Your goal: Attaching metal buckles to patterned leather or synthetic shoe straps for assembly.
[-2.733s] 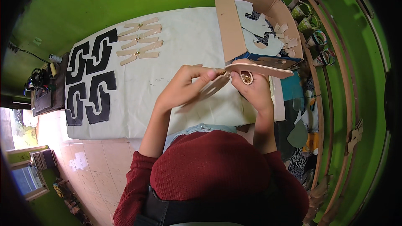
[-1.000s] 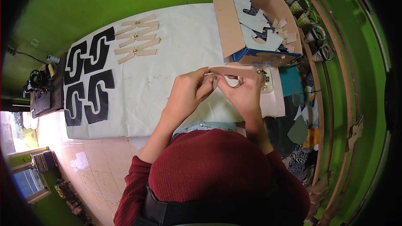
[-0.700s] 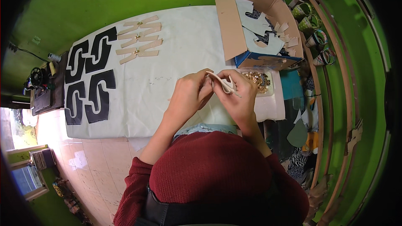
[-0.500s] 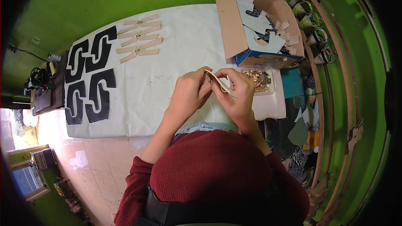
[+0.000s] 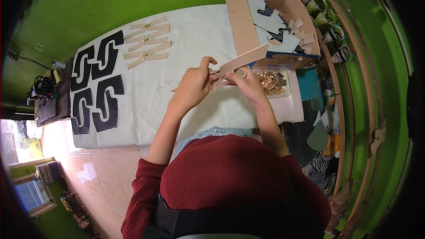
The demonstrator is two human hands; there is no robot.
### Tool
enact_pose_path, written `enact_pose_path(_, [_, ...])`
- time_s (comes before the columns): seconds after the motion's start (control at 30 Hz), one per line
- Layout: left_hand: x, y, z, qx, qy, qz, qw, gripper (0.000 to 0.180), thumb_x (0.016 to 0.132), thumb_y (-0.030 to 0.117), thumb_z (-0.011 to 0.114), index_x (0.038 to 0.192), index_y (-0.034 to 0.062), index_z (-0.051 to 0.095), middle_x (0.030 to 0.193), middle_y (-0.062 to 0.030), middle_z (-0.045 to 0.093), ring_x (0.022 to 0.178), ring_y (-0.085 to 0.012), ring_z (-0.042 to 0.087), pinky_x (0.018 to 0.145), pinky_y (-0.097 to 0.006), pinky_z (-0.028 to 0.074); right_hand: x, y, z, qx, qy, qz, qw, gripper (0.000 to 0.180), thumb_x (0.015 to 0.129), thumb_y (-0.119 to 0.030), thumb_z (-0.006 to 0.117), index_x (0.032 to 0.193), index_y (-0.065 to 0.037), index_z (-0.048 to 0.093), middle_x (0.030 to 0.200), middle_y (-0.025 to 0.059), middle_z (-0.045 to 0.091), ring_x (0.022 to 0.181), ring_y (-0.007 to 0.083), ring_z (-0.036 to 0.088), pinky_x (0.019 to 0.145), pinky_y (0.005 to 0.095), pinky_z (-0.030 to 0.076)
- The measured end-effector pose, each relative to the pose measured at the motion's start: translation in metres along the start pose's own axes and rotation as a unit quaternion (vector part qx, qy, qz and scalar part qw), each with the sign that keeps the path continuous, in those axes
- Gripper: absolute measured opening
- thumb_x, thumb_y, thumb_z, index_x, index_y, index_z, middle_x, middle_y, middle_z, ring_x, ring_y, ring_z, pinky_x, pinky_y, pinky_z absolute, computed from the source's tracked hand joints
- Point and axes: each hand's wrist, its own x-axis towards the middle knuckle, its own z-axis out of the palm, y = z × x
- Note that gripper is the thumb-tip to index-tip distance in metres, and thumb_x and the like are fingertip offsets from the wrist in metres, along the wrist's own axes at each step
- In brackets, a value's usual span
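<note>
Over the table, both my hands are closed on a beige leather-like strip (image 5: pixel 247 57). My left hand (image 5: pixel 193 86) pinches its lower left part between thumb and fingers, with the index finger raised. My right hand (image 5: pixel 249 87) grips near the middle, where a small curled loop shows by the thumb. The strip's wide end sticks out up and to the right, toward the cardboard box; fingers partly hide the middle. Beside my right hand stands a clear tray of small gold-coloured metal fittings (image 5: pixel 271 82). Crossed beige strips with gold-coloured clasps (image 5: pixel 145 55) lie farther left.
Several black S-like cut pieces (image 5: pixel 109 102) lie at the table's left. An open cardboard box (image 5: pixel 244 20) of offcuts stands at the back right, with a wooden rack (image 5: pixel 349 124) along the right. A dark machine (image 5: pixel 42 84) sits beyond the left edge.
The strip, earlier held folded edge-on between my hands, is now turned so its wide end points up and right. My hands have tilted and shifted slightly, and my left index finger is raised.
</note>
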Motion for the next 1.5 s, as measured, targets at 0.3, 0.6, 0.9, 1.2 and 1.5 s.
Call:
enact_pose_path(0.3, [-0.011, 0.005, 0.002, 0.226, 0.011, -0.048, 0.973, 0.027, 0.083, 0.013, 0.059, 0.107, 0.0057, 0.05, 0.078, -0.0082, 0.068, 0.076, -0.0273, 0.065, 0.081, -0.045, 0.039, 0.008, 0.029, -0.004, 0.063, -0.035, 0.061, 0.996, 0.041, 0.087, -0.01, 0.06, 0.121, 0.005, 0.041, 0.11, 0.0144, 0.057, 0.099, 0.0205, 0.059, 0.085, 0.0328, 0.051])
enact_pose_path(0.6, [-0.018, 0.003, -0.007, 0.218, -0.026, -0.053, 0.974, 0.023, 0.082, 0.016, 0.061, 0.101, 0.007, 0.052, 0.063, -0.0098, 0.064, 0.066, -0.0295, 0.062, 0.079, -0.045, 0.04, 0.001, 0.034, -0.008, 0.074, -0.15, 0.067, 0.984, 0.035, 0.087, -0.012, 0.062, 0.116, 0.002, 0.049, 0.107, 0.0103, 0.06, 0.097, 0.018, 0.06, 0.084, 0.0307, 0.05])
enact_pose_path(0.9, [-0.02, 0.008, -0.013, 0.257, -0.06, -0.047, 0.963, 0.018, 0.083, 0.015, 0.06, 0.098, 0.0068, 0.053, 0.069, -0.009, 0.066, 0.068, -0.0281, 0.063, 0.079, -0.046, 0.04, -0.002, 0.036, -0.005, 0.089, -0.132, 0.061, 0.985, 0.036, 0.086, -0.014, 0.064, 0.116, 0.0, 0.051, 0.106, 0.0084, 0.059, 0.094, 0.0163, 0.06, 0.081, 0.0279, 0.05])
enact_pose_path(1.2, [-0.023, 0.011, -0.024, 0.217, -0.069, -0.01, 0.974, 0.018, 0.083, 0.018, 0.061, 0.098, 0.0076, 0.064, 0.071, -0.0089, 0.067, 0.064, -0.027, 0.062, 0.073, -0.04, 0.043, 0.0, 0.043, 0.002, 0.133, -0.104, 0.037, 0.985, 0.038, 0.084, -0.013, 0.067, 0.115, 0.002, 0.05, 0.103, 0.01, 0.059, 0.09, 0.0156, 0.061, 0.073, 0.0256, 0.054])
enact_pose_path(1.5, [-0.029, -0.001, -0.01, -0.124, -0.022, -0.118, 0.985, 0.023, 0.083, 0.011, 0.064, 0.102, -0.0019, 0.066, 0.078, -0.014, 0.068, 0.07, -0.0114, 0.059, 0.069, -0.028, 0.048, -0.003, 0.029, -0.005, 0.083, -0.125, 0.009, 0.989, 0.041, 0.079, -0.012, 0.072, 0.111, 0.003, 0.052, 0.098, 0.0103, 0.061, 0.086, 0.0166, 0.063, 0.072, 0.0271, 0.055])
